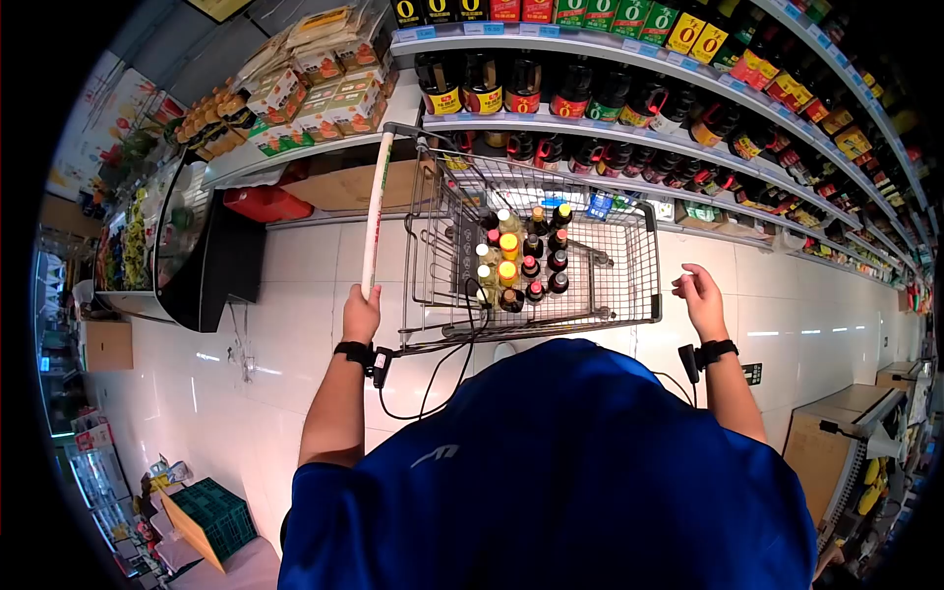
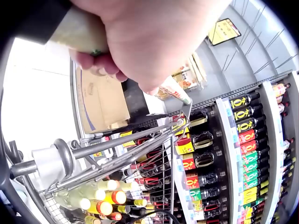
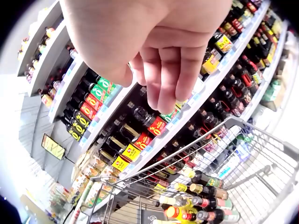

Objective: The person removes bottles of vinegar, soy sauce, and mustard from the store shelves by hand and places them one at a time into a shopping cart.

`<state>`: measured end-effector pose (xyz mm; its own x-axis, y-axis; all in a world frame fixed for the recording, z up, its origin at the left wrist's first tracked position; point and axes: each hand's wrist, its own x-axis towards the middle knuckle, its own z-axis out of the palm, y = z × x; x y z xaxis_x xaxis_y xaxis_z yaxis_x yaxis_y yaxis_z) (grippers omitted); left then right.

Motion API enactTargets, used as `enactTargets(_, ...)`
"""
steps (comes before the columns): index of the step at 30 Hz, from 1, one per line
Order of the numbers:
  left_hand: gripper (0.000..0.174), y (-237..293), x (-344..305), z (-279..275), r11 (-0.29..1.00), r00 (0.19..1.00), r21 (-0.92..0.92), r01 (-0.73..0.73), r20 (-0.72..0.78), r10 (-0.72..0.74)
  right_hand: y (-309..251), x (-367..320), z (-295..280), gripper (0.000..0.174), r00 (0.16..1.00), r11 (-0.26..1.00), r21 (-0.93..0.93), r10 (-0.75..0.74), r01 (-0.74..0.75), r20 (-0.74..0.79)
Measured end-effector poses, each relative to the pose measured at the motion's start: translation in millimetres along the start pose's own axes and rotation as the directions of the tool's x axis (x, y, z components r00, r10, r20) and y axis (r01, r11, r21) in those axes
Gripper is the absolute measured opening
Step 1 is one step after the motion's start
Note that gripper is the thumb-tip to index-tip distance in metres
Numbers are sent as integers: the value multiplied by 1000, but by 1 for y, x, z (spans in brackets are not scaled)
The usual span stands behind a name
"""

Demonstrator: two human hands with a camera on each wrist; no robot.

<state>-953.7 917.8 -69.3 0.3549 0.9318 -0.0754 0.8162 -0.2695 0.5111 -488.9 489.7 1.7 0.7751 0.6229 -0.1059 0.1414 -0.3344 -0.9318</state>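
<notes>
The left hand point(image 1: 361, 316) grips the near end of the white handle point(image 1: 378, 211) of a shopping cart point(image 1: 629, 258); in the left wrist view the hand point(image 2: 156, 39) is curled round that handle. Several bottles point(image 1: 531, 265) with yellow, white, red and dark caps stand in the cart basket. To the right of the cart the right hand point(image 1: 702, 298) is raised in the air, holding nothing. The right wrist view has this hand point(image 3: 154, 51) with its fingers loosely bent, in front of the shelves and above the cart point(image 3: 187, 154).
Shelves point(image 1: 590, 131) of dark sauce bottles run along the far side. Boxed goods point(image 1: 324, 108) are stacked at the upper left, beside a black display case point(image 1: 211, 261). Cardboard boxes point(image 1: 824, 442) stand at the lower right and a green crate point(image 1: 214, 516) at the lower left.
</notes>
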Motion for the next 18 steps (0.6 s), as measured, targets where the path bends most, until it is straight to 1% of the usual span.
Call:
enactTargets(1,39,-1,2,-3,1000,1000,-19,8,1,-8,4,-2,-3,24,1000,1000,2,1,-1,-5)
enactTargets(3,40,-2,6,-9,999,1000,-36,7,3,-7,9,-5,-7,23,998,995,91,36,-31,-58)
enactTargets(5,40,-6,8,-16,1000,1000,28,6,-6,-6,12,-8,-9,24,996,994,93,60,-54,-70)
enactTargets(8,39,-18,14,-24,999,999,44,27,17,-28,21,-11,-5,24,995,992,102,82,-75,-64)
enactTargets(11,40,-31,17,-33,998,1000,51,29,9,-30,15,-9,7,24,996,993,92,81,-78,-32)
enactTargets(13,40,-41,18,-44,996,999,71,51,6,-52,7,-8,19,24,998,997,53,59,-59,9)
enactTargets(15,40,-57,21,-50,996,997,49,76,22,-77,0,-5,29,24,999,998,41,49,-50,21)
enactTargets(18,40,-79,18,-56,992,998,112,67,-7,-66,-6,-2,34,23,998,999,34,26,-28,52)
